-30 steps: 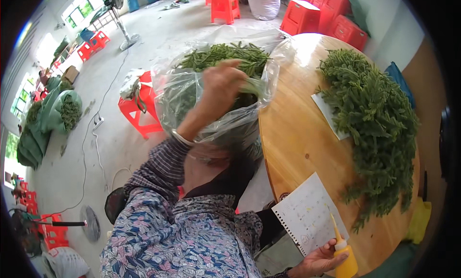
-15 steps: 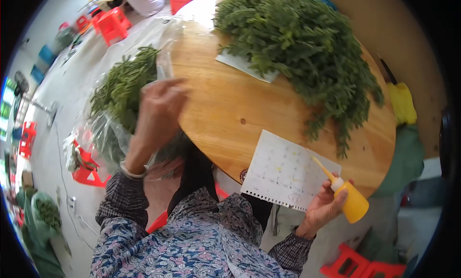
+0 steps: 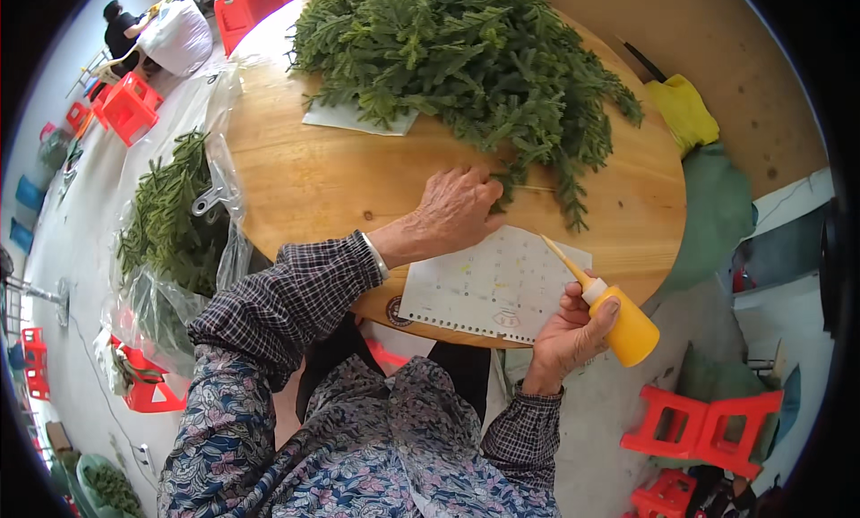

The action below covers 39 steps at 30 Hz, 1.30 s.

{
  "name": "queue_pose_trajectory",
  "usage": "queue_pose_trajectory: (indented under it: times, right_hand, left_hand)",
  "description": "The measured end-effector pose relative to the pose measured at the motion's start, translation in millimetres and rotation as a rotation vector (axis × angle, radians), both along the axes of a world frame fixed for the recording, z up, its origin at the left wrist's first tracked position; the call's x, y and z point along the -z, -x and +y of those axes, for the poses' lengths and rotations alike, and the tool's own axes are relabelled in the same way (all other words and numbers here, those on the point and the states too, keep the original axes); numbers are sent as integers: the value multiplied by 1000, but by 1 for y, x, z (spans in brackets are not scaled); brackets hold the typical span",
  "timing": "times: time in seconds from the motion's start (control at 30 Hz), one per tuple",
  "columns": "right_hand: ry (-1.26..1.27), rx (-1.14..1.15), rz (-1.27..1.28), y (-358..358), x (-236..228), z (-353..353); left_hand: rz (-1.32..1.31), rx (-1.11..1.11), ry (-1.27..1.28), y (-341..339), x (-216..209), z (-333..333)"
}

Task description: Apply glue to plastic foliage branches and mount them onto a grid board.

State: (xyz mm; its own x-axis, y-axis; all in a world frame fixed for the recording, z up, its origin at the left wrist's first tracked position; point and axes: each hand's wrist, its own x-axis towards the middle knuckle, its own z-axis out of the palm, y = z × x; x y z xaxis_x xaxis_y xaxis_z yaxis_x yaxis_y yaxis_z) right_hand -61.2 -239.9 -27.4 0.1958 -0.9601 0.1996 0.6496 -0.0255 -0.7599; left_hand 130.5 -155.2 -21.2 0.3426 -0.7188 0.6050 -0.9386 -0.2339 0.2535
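Note:
My right hand (image 3: 573, 337) is wrapped round a yellow squeeze bottle (image 3: 632, 330) with a white collar. Its long thin nozzle (image 3: 563, 256) slants up to the left over a white calendar sheet (image 3: 488, 281) at the near edge of the round wooden table (image 3: 322, 178). Across the table reaches my left hand (image 3: 455, 206), fingers curled together at the lower fringe of a large heap of green fir-like branches (image 3: 457, 61). The fingertips appear to pinch a sprig (image 3: 511, 188) there; the hand partly hides the contact.
Left of the table hangs a clear plastic bag (image 3: 157, 294) of similar branches (image 3: 170, 218). A white sheet (image 3: 358, 122) lies partly under the heap. Red stools (image 3: 708, 428) stand at lower right, and a yellow cloth (image 3: 685, 115) lies beyond the table's right edge. Another person (image 3: 121, 34) sits far left.
My left hand has moved right, from above the bag's edge to the heap's lower fringe. The right hand keeps hold of the bottle. The whole view has shifted, showing more at the right.

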Motion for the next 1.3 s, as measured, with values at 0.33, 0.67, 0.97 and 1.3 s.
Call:
queue_pose_trajectory:
  times: [0.33,0.67,0.97,1.3]
  right_hand:
    - [-49,-41,-37,7,-2,6]
    - [-129,-136,-56,7,1,6]
    - [-121,-133,-36,6,2,12]
    - [-117,-123,-41,4,0,11]
  left_hand:
    - [-264,-136,28,29,-37,38]
    - [24,66,44,110,-12,84]
    - [317,45,81,55,-15,89]
    - [457,25,95,59,-4,79]
